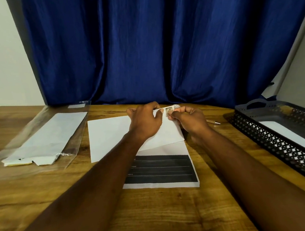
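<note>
A white envelope (111, 136) lies on the wooden table (155, 211), its right part lifted off the surface. My left hand (145, 121) grips the envelope's raised top edge. My right hand (190, 119) pinches a small postage stamp (169, 111) at the envelope's upper right corner. Whether the stamp touches the paper I cannot tell. Under the envelope sits a stack of printed forms (163, 171) with a black block of lines.
A clear plastic sleeve holding white envelopes (46, 140) lies at the left. A black perforated tray (281, 141) with white paper inside stands at the right. A pen (213, 122) lies behind my right hand. A blue curtain (160, 41) hangs at the table's far edge.
</note>
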Motion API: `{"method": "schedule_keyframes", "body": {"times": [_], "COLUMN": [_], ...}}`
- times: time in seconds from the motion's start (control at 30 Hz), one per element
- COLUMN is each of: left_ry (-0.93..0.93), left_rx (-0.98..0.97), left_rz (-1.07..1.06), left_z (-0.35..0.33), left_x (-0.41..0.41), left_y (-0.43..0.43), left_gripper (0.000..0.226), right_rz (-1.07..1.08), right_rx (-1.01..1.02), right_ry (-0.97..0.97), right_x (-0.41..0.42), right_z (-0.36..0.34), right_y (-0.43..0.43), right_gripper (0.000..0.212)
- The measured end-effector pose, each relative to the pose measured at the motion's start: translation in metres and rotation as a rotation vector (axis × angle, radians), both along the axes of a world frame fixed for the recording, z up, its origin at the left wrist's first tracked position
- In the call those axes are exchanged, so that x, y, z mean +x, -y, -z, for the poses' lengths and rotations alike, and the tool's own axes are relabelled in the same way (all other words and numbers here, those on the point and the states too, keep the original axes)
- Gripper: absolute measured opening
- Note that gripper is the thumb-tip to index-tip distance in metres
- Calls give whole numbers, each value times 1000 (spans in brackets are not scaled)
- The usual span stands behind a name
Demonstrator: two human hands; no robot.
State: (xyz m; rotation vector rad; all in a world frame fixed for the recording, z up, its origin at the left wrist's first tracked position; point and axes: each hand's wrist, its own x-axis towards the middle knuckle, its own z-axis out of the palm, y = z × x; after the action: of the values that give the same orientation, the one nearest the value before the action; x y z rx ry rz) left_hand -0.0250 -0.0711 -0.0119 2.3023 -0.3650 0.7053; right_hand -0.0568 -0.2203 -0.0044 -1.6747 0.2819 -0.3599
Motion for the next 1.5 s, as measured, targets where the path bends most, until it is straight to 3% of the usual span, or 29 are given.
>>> {"method": "schedule_keyframes", "body": {"times": [0.67,1.0,1.1,1.23,1.5], "left_ry": [98,152,169,198,236], "left_rx": [-14,-9,-17,-19,-14], "left_rz": [-7,8,6,18,8], "left_z": [3,5,6,5,7], "left_x": [1,3,2,1,0], "left_y": [3,3,2,4,2], "left_gripper": [21,20,21,21,23], "right_rz": [7,64,-64,-315,-416], "right_rx": [-84,-315,-252,-182,148], "right_ry": [27,135,132,130,66], "right_x": [10,4,1,-7,-11], "right_z": [8,4,-2,-4,-2], "right_y": [4,13,20,22,16], "right_gripper": [10,41,50,32,27]}}
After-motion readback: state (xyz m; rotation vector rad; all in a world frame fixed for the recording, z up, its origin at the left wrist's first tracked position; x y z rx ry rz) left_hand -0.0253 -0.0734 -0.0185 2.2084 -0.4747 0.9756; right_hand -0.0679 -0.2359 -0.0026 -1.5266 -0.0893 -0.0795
